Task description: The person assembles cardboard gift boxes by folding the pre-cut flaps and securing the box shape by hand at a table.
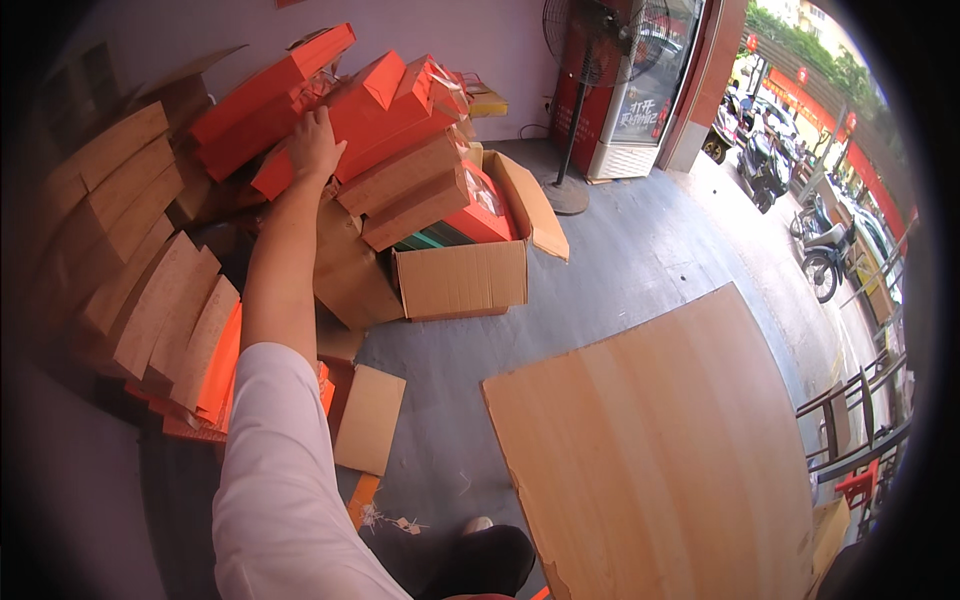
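Note:
My left arm stretches forward to the pile of cartons and red packages. My left hand [316, 148] rests at the gap between a long red box [250, 115] and a red gift bag [375, 120]. Its thumb stands apart from the fingers, whose tips lie against the red packaging and are partly hidden. I see no grip on anything. Right of the hand, several red bags and brown boxes [410, 185] lie tilted over one another. Below them stands an opened carton [462, 280] with red and green packages inside. My right hand is out of view.
Flattened brown cartons and orange-red bags [215, 350] are stacked at the left. A large wooden board [660, 440] fills the lower right. A standing fan [572, 130] and a red drinks fridge [625, 120] are at the back, beside a doorway with parked scooters [765, 165].

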`<action>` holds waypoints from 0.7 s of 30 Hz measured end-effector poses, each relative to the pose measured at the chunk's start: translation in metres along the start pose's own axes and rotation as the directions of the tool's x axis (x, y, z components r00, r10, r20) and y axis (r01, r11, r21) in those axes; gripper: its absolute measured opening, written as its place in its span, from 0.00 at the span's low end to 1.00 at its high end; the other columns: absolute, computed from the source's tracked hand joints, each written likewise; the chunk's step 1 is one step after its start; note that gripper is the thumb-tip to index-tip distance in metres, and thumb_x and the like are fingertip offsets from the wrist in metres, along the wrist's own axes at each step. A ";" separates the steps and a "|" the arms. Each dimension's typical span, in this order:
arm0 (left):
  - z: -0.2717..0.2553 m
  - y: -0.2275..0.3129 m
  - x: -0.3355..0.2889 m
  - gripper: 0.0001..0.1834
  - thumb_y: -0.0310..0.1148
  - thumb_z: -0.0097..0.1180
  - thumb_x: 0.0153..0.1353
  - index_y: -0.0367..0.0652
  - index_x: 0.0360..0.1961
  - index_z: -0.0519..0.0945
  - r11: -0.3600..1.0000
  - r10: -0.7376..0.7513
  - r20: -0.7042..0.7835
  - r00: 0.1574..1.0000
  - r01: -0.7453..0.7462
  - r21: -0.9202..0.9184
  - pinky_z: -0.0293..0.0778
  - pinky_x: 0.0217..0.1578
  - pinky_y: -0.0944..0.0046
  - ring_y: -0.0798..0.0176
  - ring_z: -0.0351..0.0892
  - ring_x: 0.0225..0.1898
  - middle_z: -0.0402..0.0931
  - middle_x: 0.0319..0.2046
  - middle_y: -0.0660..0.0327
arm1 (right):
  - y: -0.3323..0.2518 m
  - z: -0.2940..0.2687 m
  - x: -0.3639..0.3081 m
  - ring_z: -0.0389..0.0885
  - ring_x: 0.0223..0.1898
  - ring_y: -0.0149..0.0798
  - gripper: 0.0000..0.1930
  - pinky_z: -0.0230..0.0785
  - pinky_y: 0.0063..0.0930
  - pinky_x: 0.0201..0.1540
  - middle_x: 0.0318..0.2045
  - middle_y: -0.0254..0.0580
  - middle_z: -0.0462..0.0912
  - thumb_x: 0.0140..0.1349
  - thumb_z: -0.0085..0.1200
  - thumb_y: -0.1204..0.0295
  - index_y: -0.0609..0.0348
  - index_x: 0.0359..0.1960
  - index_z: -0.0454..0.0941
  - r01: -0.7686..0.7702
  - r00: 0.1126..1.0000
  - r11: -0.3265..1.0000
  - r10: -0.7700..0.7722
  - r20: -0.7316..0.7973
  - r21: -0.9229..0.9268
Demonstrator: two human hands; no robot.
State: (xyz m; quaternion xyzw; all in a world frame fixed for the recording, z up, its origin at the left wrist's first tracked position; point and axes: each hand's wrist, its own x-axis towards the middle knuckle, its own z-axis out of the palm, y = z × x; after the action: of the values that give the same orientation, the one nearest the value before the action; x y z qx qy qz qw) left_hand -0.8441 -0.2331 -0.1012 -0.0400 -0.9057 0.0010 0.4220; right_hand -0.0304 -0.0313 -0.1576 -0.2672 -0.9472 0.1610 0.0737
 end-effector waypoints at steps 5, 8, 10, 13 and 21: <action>0.003 -0.016 0.005 0.40 0.42 0.76 0.50 0.42 0.61 0.69 0.950 0.180 -0.268 0.947 -0.238 -0.202 0.77 0.54 0.45 0.44 0.79 0.55 0.77 0.52 0.50 | 0.005 0.004 0.003 0.64 0.70 0.64 0.30 0.56 0.64 0.69 0.67 0.58 0.69 0.62 0.66 0.57 0.53 0.64 0.74 0.066 0.997 0.998 -0.067 -0.034 -0.009; -0.025 -0.012 0.031 0.37 0.43 0.74 0.51 0.40 0.58 0.72 0.881 0.189 -0.516 0.835 -0.376 -0.286 0.78 0.51 0.44 0.41 0.79 0.55 0.78 0.52 0.49 | 0.006 0.006 0.001 0.67 0.68 0.63 0.28 0.60 0.64 0.67 0.65 0.57 0.71 0.62 0.65 0.59 0.53 0.62 0.75 0.079 0.994 0.996 -0.082 -0.073 -0.040; -0.055 -0.015 0.039 0.35 0.44 0.73 0.51 0.39 0.56 0.73 0.869 0.126 -0.485 0.866 -0.331 -0.367 0.78 0.51 0.44 0.41 0.79 0.54 0.78 0.51 0.49 | 0.005 0.006 -0.002 0.69 0.67 0.63 0.26 0.63 0.64 0.65 0.63 0.56 0.73 0.62 0.65 0.60 0.54 0.60 0.76 0.106 0.986 0.992 -0.114 -0.118 -0.076; -0.088 -0.011 0.044 0.34 0.48 0.72 0.52 0.40 0.55 0.74 0.847 0.073 -0.474 0.878 -0.306 -0.435 0.78 0.51 0.45 0.42 0.80 0.53 0.79 0.51 0.49 | 0.000 0.009 0.000 0.72 0.65 0.63 0.23 0.67 0.63 0.62 0.61 0.55 0.75 0.62 0.65 0.62 0.54 0.58 0.77 0.133 0.958 0.977 -0.170 -0.229 -0.167; -0.193 -0.010 0.060 0.34 0.48 0.75 0.51 0.38 0.52 0.78 0.734 -0.010 -0.531 0.847 -0.354 -0.580 0.78 0.51 0.51 0.45 0.84 0.48 0.83 0.47 0.48 | 0.008 -0.005 -0.006 0.72 0.65 0.66 0.24 0.70 0.62 0.62 0.60 0.58 0.76 0.62 0.64 0.67 0.55 0.60 0.77 0.177 0.978 0.984 -0.177 -0.112 -0.012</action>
State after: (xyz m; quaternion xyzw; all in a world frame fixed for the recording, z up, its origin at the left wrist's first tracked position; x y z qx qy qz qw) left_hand -0.7354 -0.2445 0.0694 -0.2717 -0.6971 -0.2878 0.5978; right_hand -0.0204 -0.0261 -0.1558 -0.1906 -0.9617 0.1375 0.1409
